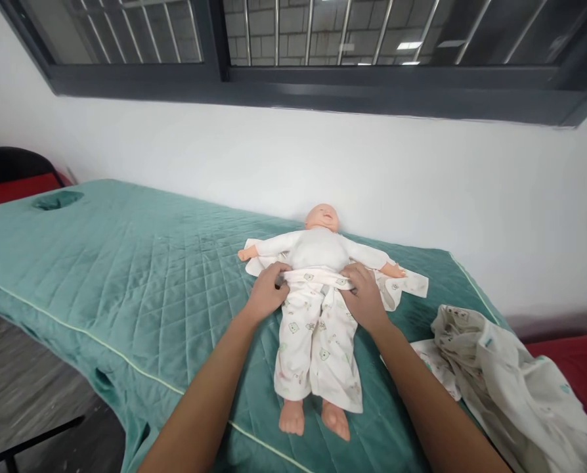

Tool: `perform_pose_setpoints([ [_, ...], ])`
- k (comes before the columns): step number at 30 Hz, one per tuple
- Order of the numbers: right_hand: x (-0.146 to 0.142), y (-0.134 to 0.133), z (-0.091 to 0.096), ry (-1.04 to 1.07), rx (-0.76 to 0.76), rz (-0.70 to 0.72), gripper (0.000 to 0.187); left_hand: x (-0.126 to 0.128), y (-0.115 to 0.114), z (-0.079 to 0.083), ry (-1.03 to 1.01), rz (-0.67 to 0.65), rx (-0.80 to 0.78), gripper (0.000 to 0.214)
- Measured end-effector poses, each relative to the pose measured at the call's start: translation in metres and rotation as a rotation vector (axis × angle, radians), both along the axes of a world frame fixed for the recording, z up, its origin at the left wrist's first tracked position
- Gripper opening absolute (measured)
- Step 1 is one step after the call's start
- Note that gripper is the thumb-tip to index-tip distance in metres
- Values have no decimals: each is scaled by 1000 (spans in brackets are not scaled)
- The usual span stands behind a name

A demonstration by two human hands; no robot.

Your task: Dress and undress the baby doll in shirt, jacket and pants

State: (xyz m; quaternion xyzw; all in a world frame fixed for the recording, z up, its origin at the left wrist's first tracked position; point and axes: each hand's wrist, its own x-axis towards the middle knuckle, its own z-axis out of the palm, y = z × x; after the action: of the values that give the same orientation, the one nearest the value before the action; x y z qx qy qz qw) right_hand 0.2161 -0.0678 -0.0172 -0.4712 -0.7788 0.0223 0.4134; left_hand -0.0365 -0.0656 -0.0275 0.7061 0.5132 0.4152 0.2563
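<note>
A baby doll (318,248) lies on its back, head toward the wall, arms spread and bare feet pointing at me. White patterned baby trousers (296,335) cover its legs up to the waist. At the left end of the waistband my left hand (268,289) is closed, thumb and fingers pinching the cloth. My right hand (365,295) grips the waistband's other end, its fingertips partly hidden by the fabric. An opened white patterned baby top (412,282) is spread beneath the doll's back and arms.
The doll rests on a bed with a green quilted cover (150,263), which has a face hole (58,200) at the far left. Crumpled white baby clothes (510,374) lie at the right edge beside a red chair (576,368). A barred window (313,85) is set in the wall behind.
</note>
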Motion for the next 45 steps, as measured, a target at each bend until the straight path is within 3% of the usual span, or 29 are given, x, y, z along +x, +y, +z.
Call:
perform_pose_setpoints([
  [4, 6, -14, 1, 120, -257, -111, 12, -2, 2, -2, -46, -112, -17, 36],
  [9, 18, -19, 4, 9, -394, -124, 32, 1, 6, -4, 0, -36, -66, 27],
  [13, 29, -14, 10, -29, -504, -59, 41, 4, 10, -6, 28, 4, -50, 22],
  [18, 35, -15, 16, 128, -713, 105, 38, 11, 14, -2, -26, 1, -41, 15],
  [26, 16, -18, 6, 474, -646, -66, 43, 27, 39, 4, -21, 25, 59, 16],
  [34, 11, -16, 2, 630, -675, 132, 52, 34, 69, -9, -5, 23, 141, 19],
  [38, 9, -17, 7, 541, -674, 104, 51, 31, 65, -14, -16, 87, 147, 23],
  [45, 12, -14, 4, 396, -561, 5, 43, 31, 34, -13, -63, 145, 134, 33],
])
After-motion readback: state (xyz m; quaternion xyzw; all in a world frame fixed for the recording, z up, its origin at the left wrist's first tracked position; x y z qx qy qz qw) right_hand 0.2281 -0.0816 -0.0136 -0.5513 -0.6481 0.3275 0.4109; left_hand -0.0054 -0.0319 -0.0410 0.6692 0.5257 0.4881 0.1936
